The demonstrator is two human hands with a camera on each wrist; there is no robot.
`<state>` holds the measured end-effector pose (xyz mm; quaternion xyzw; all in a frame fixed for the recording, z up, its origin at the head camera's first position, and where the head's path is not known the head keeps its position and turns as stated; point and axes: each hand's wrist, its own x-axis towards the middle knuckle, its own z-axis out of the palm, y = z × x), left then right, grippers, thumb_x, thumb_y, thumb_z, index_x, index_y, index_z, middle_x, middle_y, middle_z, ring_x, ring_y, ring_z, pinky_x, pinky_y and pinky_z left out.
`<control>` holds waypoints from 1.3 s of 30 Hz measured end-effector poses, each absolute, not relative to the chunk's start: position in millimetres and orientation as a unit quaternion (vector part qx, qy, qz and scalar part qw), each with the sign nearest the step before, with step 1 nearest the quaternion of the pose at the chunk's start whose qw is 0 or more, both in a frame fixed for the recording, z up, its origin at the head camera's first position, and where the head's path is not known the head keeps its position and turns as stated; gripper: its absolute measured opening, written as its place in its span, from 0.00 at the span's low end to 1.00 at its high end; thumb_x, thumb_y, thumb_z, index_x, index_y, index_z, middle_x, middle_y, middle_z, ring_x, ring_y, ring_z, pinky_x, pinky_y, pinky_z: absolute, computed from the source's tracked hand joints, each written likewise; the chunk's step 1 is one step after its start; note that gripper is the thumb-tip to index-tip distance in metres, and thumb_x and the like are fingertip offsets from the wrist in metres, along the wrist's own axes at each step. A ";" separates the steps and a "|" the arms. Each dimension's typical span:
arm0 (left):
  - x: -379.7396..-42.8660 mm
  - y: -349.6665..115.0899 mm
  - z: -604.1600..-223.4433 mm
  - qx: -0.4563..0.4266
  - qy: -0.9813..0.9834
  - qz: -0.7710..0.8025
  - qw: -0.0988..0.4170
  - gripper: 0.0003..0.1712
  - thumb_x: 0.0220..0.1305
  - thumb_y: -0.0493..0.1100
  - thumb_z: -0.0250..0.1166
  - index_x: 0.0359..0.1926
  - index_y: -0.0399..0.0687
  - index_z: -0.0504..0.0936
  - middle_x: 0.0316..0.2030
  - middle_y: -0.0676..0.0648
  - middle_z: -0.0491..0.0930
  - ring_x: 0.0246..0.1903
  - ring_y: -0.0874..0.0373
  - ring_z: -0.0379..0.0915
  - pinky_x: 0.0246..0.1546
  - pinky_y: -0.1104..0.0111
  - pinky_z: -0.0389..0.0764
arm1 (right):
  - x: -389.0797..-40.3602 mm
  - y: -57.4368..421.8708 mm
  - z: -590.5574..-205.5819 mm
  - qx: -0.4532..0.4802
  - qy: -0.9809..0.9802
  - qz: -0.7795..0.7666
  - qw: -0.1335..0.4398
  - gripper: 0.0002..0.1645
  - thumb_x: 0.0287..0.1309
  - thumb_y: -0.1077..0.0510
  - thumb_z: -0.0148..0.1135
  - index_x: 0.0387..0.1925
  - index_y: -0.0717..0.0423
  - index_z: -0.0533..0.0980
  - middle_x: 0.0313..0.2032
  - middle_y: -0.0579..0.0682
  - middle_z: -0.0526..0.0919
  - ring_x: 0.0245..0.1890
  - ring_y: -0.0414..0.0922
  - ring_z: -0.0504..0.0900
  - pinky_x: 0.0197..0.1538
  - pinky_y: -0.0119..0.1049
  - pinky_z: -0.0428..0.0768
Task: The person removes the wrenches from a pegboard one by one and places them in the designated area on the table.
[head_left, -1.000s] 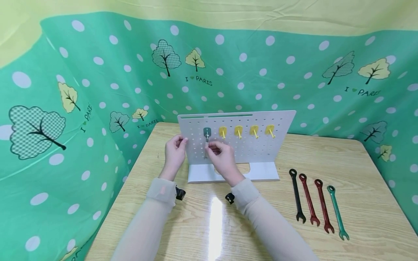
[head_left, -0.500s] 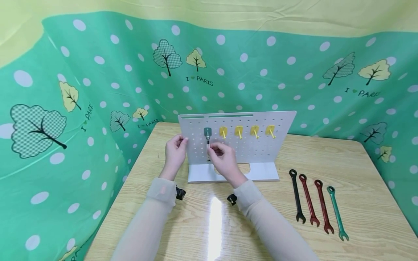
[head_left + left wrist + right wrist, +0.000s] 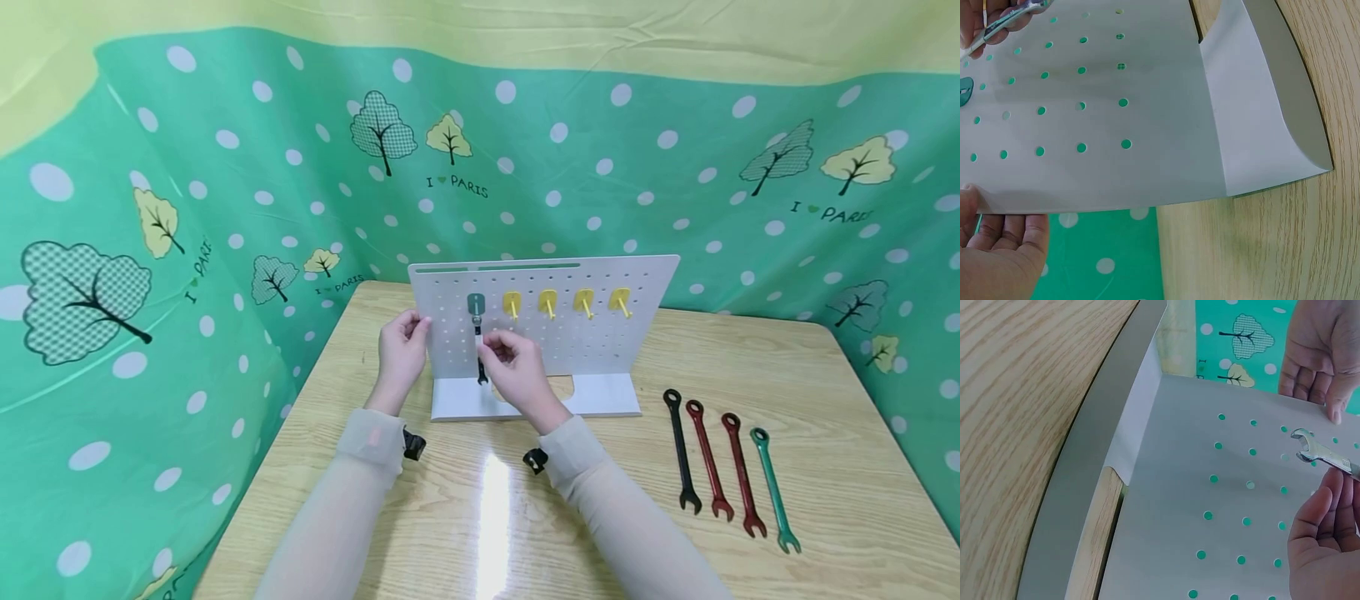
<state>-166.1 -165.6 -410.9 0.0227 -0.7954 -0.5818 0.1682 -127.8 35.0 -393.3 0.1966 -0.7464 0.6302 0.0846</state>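
In the head view, a white pegboard stands on its base. My left hand grips its left edge, thumb on the front face and fingers behind, as the left wrist view shows. My right hand pinches a silver combination wrench by its shank in front of the board. Its ring end is up at the green hook, its open end pointing down. Whether the ring sits on the hook's peg, I cannot tell. Several yellow hooks line the board to the right.
Several wrenches lie side by side on the wooden table at the right: a black wrench, a dark red wrench, another dark red wrench and a green wrench. A green patterned curtain hangs behind the table.
The wrench in my right hand has dropped slightly, and its open end now shows below my fingers. My right hand has shifted a little right. My left hand stays on the board's edge.
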 end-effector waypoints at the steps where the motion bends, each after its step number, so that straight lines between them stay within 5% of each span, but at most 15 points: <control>1: -166.0 -165.6 -410.9 0.023 -0.795 -0.582 0.168 0.09 0.75 0.34 0.60 0.46 0.30 0.83 0.40 0.36 0.85 0.40 0.47 0.82 0.43 0.61 0.85 | -127.7 35.2 -393.4 0.198 -0.745 0.631 0.084 0.03 0.66 0.70 0.63 0.37 0.68 0.81 0.33 0.59 0.82 0.32 0.53 0.78 0.35 0.36 0.79; 27: -165.0 -165.9 -409.9 0.023 -0.795 -0.583 0.166 0.09 0.75 0.34 0.60 0.45 0.30 0.83 0.39 0.36 0.84 0.39 0.47 0.82 0.42 0.61 0.85 | -132.0 40.0 -406.3 0.194 -0.738 0.645 0.046 0.04 0.67 0.71 0.62 0.36 0.69 0.81 0.33 0.63 0.82 0.31 0.57 0.77 0.33 0.31 0.77; 39: -164.6 -165.9 -409.5 0.022 -0.795 -0.582 0.168 0.09 0.74 0.34 0.60 0.46 0.30 0.83 0.39 0.36 0.85 0.39 0.46 0.82 0.41 0.62 0.85 | -137.2 42.2 -423.4 0.190 -0.719 0.668 0.037 0.07 0.67 0.66 0.65 0.38 0.70 0.82 0.33 0.54 0.82 0.30 0.46 0.77 0.34 0.31 0.78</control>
